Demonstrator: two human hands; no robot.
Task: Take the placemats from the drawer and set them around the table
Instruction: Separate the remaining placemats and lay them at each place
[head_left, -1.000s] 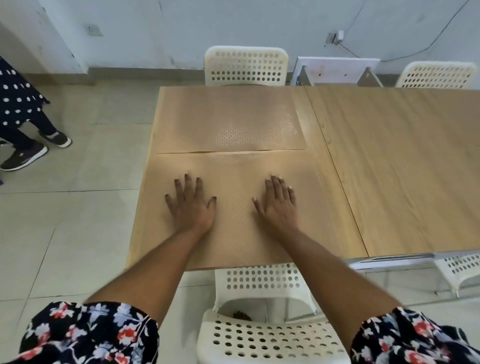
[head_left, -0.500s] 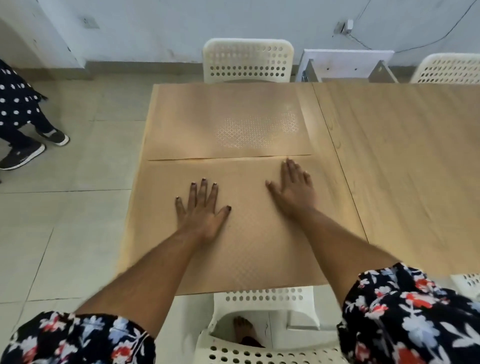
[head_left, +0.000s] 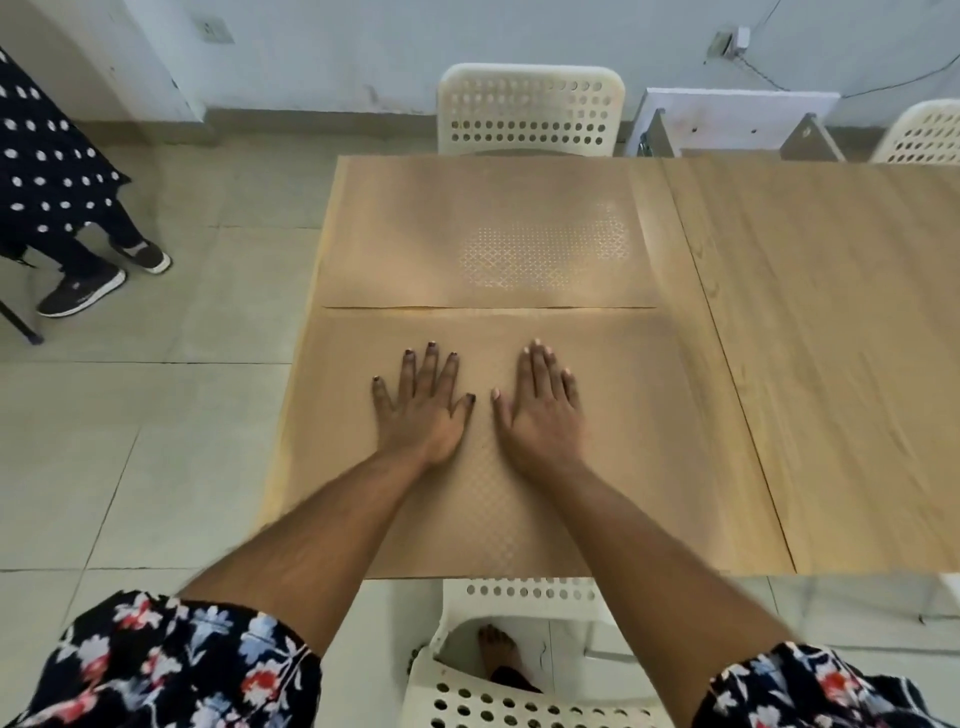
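Observation:
Two tan placemats with a faint lattice pattern lie on the left end of the wooden table (head_left: 831, 338). The far placemat (head_left: 415, 234) reaches to the table's far edge. The near placemat (head_left: 337, 493) lies in front of me, its far edge meeting the other mat. My left hand (head_left: 423, 405) and my right hand (head_left: 540, 410) rest flat, palms down, fingers spread, side by side on the middle of the near placemat. Neither hand holds anything. No drawer is in view.
A white perforated chair (head_left: 530, 109) stands at the table's far side, another (head_left: 519, 691) under the near edge with a bare foot (head_left: 496, 649) below it. A third chair (head_left: 919, 135) is at far right. A person's legs and shoes (head_left: 83, 280) are at left on the tiled floor.
My right hand has slid back left from the mat's far right area to beside my left hand. My left hand has shifted slightly forward. The view has tilted further over the table.

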